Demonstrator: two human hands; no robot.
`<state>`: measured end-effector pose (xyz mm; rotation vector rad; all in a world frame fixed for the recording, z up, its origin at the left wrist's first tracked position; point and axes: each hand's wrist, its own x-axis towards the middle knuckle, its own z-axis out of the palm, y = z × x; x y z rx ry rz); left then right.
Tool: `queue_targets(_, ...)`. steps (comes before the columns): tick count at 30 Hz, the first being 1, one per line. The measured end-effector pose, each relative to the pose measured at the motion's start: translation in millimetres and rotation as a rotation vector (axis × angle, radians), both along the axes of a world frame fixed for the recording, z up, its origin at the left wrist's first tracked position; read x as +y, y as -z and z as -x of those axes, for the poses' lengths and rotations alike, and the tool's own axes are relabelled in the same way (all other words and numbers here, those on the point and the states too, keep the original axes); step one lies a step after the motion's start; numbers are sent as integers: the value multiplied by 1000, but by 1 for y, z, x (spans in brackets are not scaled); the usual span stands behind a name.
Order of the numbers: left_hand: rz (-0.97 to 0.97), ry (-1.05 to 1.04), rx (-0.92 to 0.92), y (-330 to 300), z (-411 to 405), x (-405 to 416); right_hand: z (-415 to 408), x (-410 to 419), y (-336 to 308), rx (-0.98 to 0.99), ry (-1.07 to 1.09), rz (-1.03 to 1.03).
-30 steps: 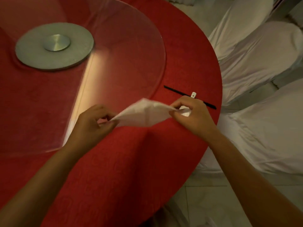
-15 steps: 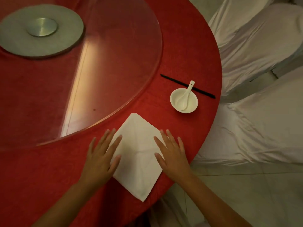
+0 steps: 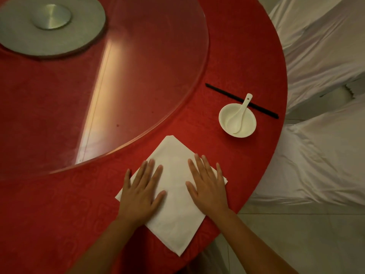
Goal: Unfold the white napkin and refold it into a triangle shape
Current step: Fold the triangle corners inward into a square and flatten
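Observation:
The white napkin (image 3: 173, 194) lies flat as a square turned like a diamond on the red tablecloth (image 3: 59, 214), one corner pointing at me near the table's edge. My left hand (image 3: 141, 192) rests palm down on its left part, fingers spread. My right hand (image 3: 207, 186) presses flat on its right part, fingers spread too. Neither hand grips the cloth.
A white bowl (image 3: 246, 131) with a white spoon (image 3: 240, 113) in it stands to the right, black chopsticks (image 3: 223, 93) behind it. A glass turntable (image 3: 158, 76) with a metal hub (image 3: 51, 16) fills the far left. White-covered chairs (image 3: 320, 155) stand beyond the table edge.
A second ago both hands held the napkin up by its corners. It was then laid flat, and now both palms have slid further onto it.

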<state>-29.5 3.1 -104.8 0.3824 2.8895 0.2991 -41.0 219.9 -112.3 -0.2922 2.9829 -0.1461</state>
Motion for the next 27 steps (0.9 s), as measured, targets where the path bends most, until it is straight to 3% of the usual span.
queue_targets(6,-21,14,94,-5,17,-4,40,-27,-21,132,-40,25)
queue_targets(13,45,41,29,10,27,-10,90,-42,2,-17,-223,-17)
queue_targets(22,23,30,-22,-2,27,-9,89,-43,-5,-41,-204,-14)
queue_targets(27,-190,-76,25,-11,16,-20,57,-11,-27,31,13,139)
